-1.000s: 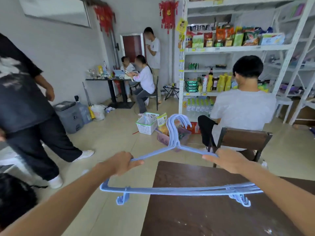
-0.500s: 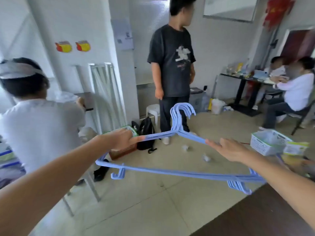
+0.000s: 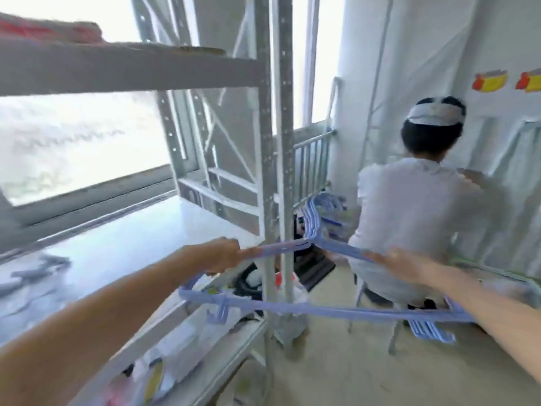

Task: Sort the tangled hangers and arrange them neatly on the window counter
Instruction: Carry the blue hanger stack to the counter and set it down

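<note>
A stack of several light-blue plastic hangers [image 3: 322,308] hangs in the air in front of me, hooks pointing away. My left hand [image 3: 218,254] grips the left shoulder of the stack. My right hand [image 3: 398,263] grips the right shoulder. The white window counter [image 3: 123,250] lies to the left under the window, just beyond my left hand. The view is blurred.
A grey metal shelf upright [image 3: 275,171] stands right behind the hangers, with bags on its low shelf [image 3: 187,358]. A person in a white shirt [image 3: 421,218] sits on a stool close ahead on the right, with more blue hangers [image 3: 325,206] beside them.
My view has swung left from the room and table to the window and shelf. Both hands have kept hold of the hanger stack throughout.
</note>
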